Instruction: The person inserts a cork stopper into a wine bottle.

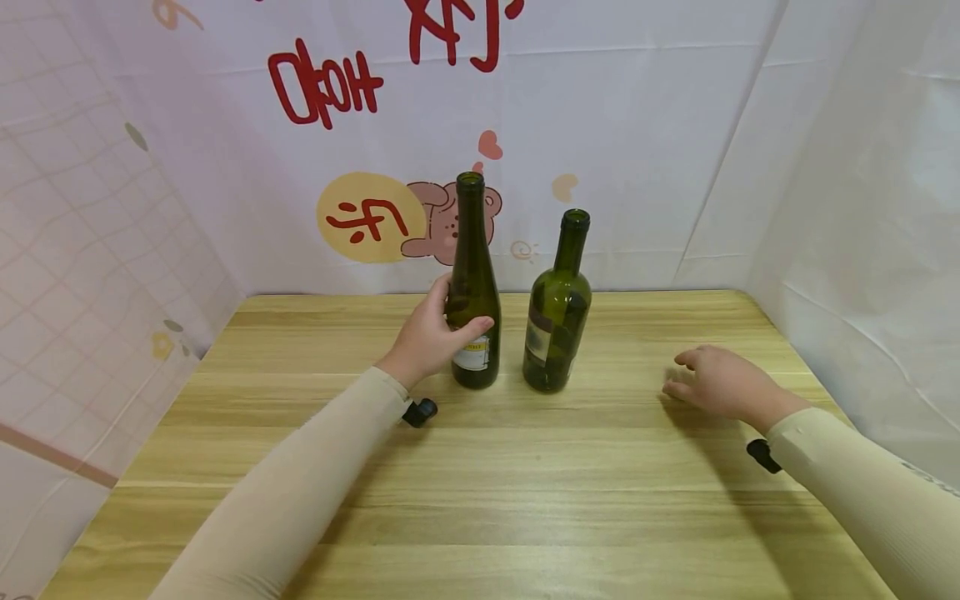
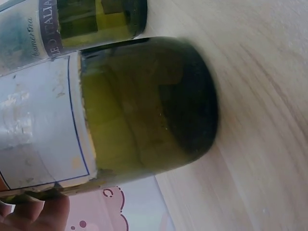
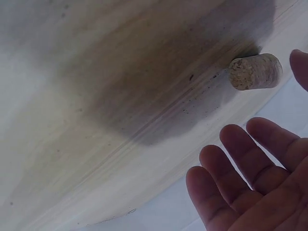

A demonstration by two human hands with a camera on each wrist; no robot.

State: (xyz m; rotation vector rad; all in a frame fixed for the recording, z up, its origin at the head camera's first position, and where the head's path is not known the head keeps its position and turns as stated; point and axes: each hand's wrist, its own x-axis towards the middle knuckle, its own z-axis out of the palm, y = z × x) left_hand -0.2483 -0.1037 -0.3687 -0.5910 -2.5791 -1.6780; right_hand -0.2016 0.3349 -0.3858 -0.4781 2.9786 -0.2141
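Observation:
My left hand (image 1: 426, 342) grips a tall slender green wine bottle (image 1: 474, 267) by its middle, thumb across the front above a white-and-yellow label. The bottle stands upright on the table with an uncorked mouth; its lower body fills the left wrist view. Just right of it stands a shorter, broad-shouldered green wine bottle (image 1: 558, 308), also without a stopper and with a peeling label. Over the table's right side my right hand (image 1: 722, 382) hovers with fingers loosely bent, holding nothing. A cork (image 3: 257, 72) lies on its side close to those fingertips; the head view does not show it.
The wooden table (image 1: 525, 500) ends at a white cloth backdrop (image 1: 637, 125) with red writing and a cartoon bear. Cloth walls also flank it on both sides. A black wrist camera (image 1: 763, 456) sits under the right sleeve, another (image 1: 420, 412) under the left.

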